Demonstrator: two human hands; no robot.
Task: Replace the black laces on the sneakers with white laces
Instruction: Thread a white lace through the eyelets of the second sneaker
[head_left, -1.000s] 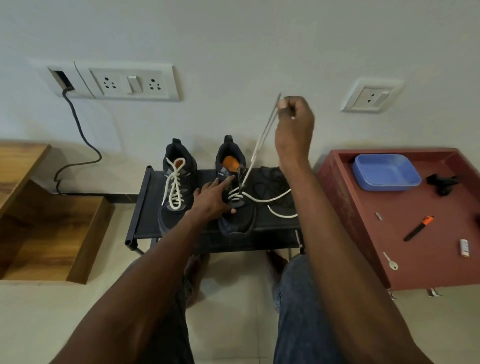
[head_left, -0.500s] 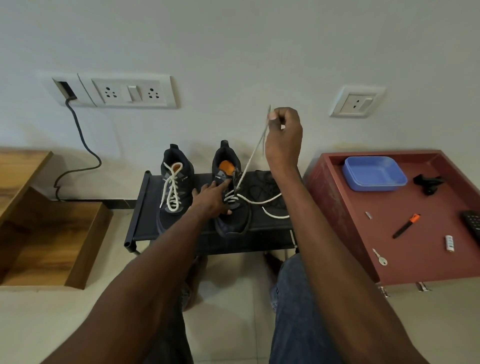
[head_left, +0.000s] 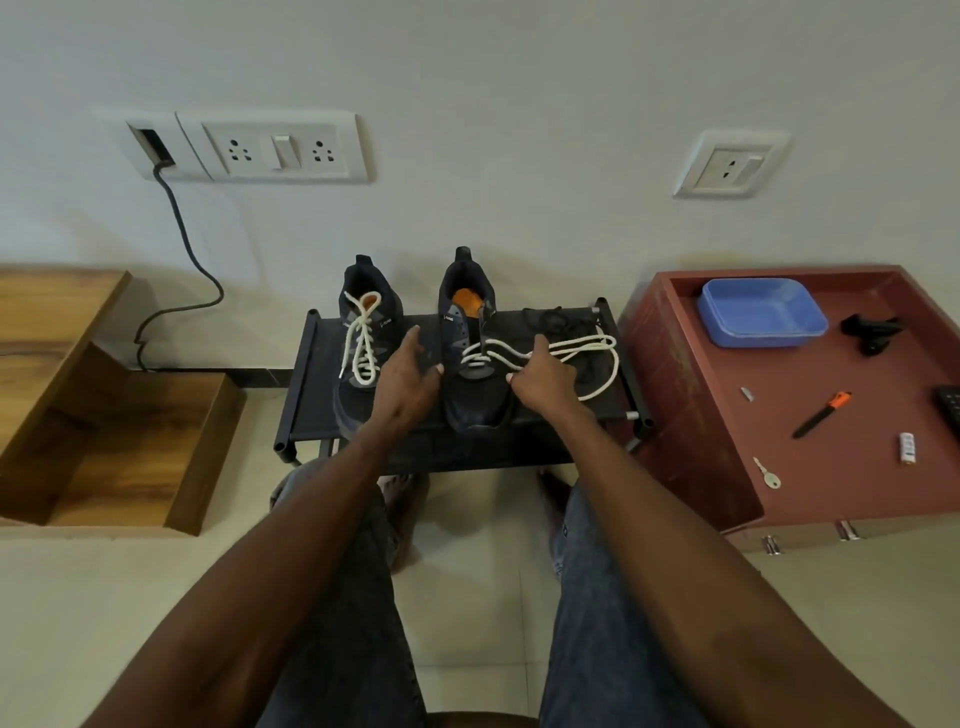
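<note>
Lacing of right-hand dark sneaker (head_left: 470, 364) with orange insole half done. My right hand (head_left: 543, 374) grip pinches white cord lace (head_left: 571, 345); left hand (head_left: 408, 379) grip loose, bracing shoe. Next: thread upper eyelets.

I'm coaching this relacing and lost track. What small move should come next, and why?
Probably pinch a free end of the white lace with the right hand and thread the next eyelet: the right sneaker is laced only across its lowest rows, while the left sneaker looks fully laced.
</note>
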